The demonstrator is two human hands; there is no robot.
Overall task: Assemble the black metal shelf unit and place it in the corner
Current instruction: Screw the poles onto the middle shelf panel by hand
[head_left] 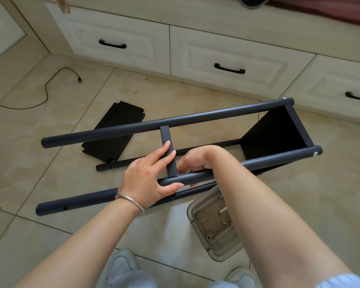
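The left hand (148, 179) grips the near pole (247, 165), steadying it; the right hand (192, 163), at three o'clock of it, pinches by the crossbar (168, 152) joint, seemingly fastening it.

The shelf frame (175, 121) under my fingers is matt charcoal-black, with silver screw heads at its far end. Behind the frame, a loose shelf panel (112, 129) is plain black. On my left wrist, a silver bangle (131, 201). Beneath the frame, glossy beige floor tiles (40, 163) with pale marbling; beyond it, cream drawers (227, 48) with black handles.
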